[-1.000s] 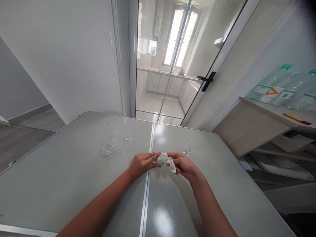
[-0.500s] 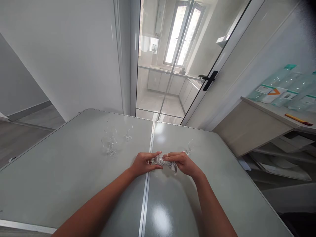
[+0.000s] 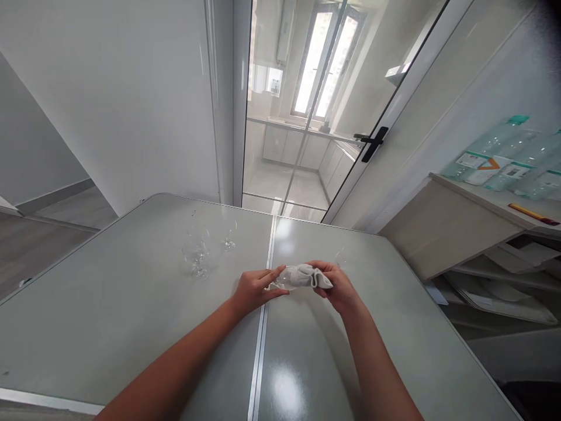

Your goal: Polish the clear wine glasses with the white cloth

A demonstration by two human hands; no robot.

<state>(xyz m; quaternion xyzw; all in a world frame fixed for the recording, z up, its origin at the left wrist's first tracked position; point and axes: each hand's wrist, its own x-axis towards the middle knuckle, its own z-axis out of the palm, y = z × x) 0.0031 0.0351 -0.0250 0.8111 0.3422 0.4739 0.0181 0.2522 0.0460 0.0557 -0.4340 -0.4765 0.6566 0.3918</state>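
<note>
My left hand [image 3: 258, 287] is closed around a clear stemmed glass [image 3: 283, 282], which lies sideways above the table's middle seam. In my right hand [image 3: 336, 285] is a pale grey-white cloth [image 3: 307, 275], bunched at the glass's right end. Part of the cloth seems to be inside the bowl, and a folded corner sticks out toward me. My fingers cover some of the glass and cloth. Behind my right hand, another clear glass [image 3: 340, 257] is mostly hidden.
Several clear stemmed glasses stand on the left half of the grey table [image 3: 131, 327], among them one glass [image 3: 228, 242] set farther back. A shelf unit [image 3: 473, 204] with plastic bottles [image 3: 482, 161] borders the right side. Beyond the far edge is a glass door [image 3: 302, 152].
My right hand pressed over the glass with the cloth, then drew back to the right, turning. More of the glass and cloth now shows. My left hand keeps its hold in nearly the same place.
</note>
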